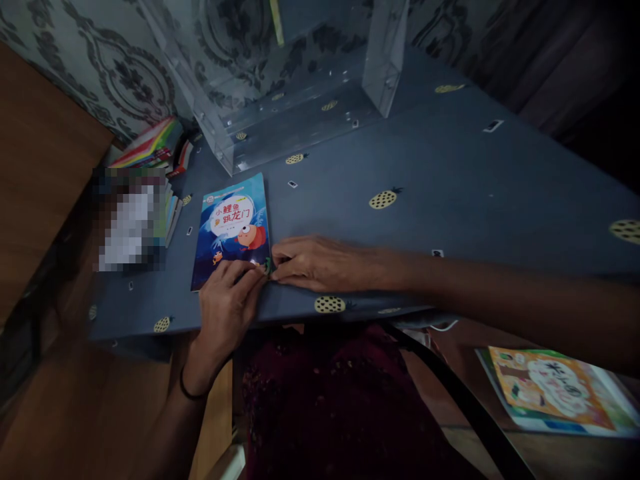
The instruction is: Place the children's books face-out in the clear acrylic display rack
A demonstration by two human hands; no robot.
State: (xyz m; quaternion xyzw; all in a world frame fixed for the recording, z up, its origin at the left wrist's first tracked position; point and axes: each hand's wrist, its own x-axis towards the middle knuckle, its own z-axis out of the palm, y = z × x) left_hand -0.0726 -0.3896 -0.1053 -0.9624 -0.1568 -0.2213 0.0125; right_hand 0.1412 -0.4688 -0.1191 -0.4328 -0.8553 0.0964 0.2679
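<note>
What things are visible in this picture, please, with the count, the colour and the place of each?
Picture book: one, mostly blue, on the table near its front edge
Tablecloth: one, grey-blue with yellow pineapples, covering the table
Transparent stand: one, colourless, at the back
Yellow strip: one, top centre
Book piles: several books, mixed colours, left; partly pixelated
Orange-covered book: one, atop others, lower right
Wallpaper: grey, dark pattern, behind
Wooden panel: one, brown, far left
White cable: one, under the right forearm
Black strap: one, lower right
Garment: dark red, bottom centre
Wristband: one, black, left wrist
Left hand: one, on the book's lower part
Right hand: one, at its lower right corner
</note>
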